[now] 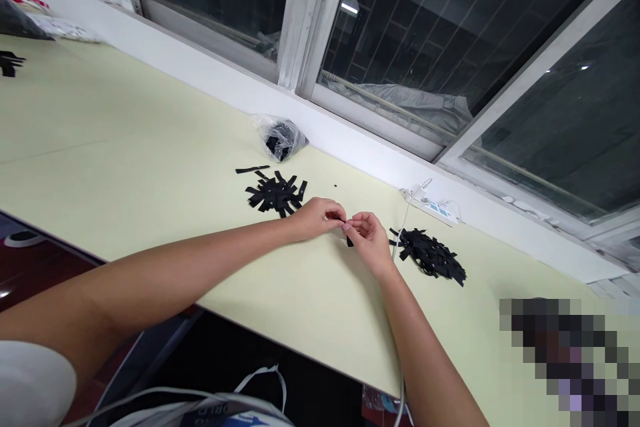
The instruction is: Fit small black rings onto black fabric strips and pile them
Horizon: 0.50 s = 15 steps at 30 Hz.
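Over the pale yellow table (pixel 280 287), my left hand (pixel 320 217) and my right hand (pixel 369 240) meet fingertip to fingertip. Both pinch a small black fabric strip (pixel 350 241), mostly covered by the fingers; a dark end of it shows below them. Just left of my left hand lies a loose pile of black strips (pixel 275 193), some with small shiny dots. A single black strip (pixel 253 169) rests behind that pile. To the right of my right hand is a second, denser heap of black strips (pixel 433 253).
A clear plastic bag (pixel 281 139) of black pieces stands near the wall. A white power strip (pixel 435 208) lies against the wall, its cable (pixel 406 220) running past my right hand. A pixelated patch (pixel 570 353) covers the lower right. More black strips (pixel 10 63) lie far left.
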{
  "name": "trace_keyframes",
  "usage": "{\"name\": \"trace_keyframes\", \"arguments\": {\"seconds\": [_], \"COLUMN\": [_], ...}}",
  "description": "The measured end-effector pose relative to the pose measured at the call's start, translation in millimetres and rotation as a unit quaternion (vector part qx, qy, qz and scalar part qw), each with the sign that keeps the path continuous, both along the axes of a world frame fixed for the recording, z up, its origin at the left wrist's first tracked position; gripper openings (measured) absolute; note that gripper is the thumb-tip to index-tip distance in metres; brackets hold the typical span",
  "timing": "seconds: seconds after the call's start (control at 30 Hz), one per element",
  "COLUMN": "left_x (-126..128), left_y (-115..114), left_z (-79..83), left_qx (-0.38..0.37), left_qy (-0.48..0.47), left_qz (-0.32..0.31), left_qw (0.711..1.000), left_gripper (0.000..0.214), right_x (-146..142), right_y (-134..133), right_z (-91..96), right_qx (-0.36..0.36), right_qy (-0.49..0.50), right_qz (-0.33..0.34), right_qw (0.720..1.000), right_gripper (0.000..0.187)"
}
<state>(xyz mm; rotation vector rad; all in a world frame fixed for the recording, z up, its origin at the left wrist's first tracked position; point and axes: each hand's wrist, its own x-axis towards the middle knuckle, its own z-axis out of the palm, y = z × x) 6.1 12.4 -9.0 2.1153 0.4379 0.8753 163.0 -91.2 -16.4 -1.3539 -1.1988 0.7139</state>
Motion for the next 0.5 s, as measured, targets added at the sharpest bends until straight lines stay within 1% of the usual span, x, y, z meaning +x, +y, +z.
{"name": "trace_keyframes", "arguments": {"seconds": [0.23, 0.37, 0.5], "left_x": [0.2, 1.4, 3.3], "left_y": [0.4, -0.4, 0.0], "left_z": [-1.4, -4.1, -7.2], "left_qx": [0.021, 0.002, -0.039], "left_qy": [0.031, 0.032, 0.014], "left_qz": [-0.018, -0.017, -0.02], "left_qw": [0.999, 0.999, 0.999], "left_gripper": [0.015, 0.012, 0.013], "right_x": [1.9, 2.1, 2.9], "right_y": [0.9, 1.4, 3.1], "right_z": [-4.0, -4.0, -4.2], "right_qx": [-0.01, -0.017, -0.013], "right_qy": [-0.017, -0.016, -0.003], "right_qz": [0.003, -0.001, -0.002], "right_qw": [1.0, 1.0, 1.0], "right_gripper": [0.041, 0.043, 0.041]}}
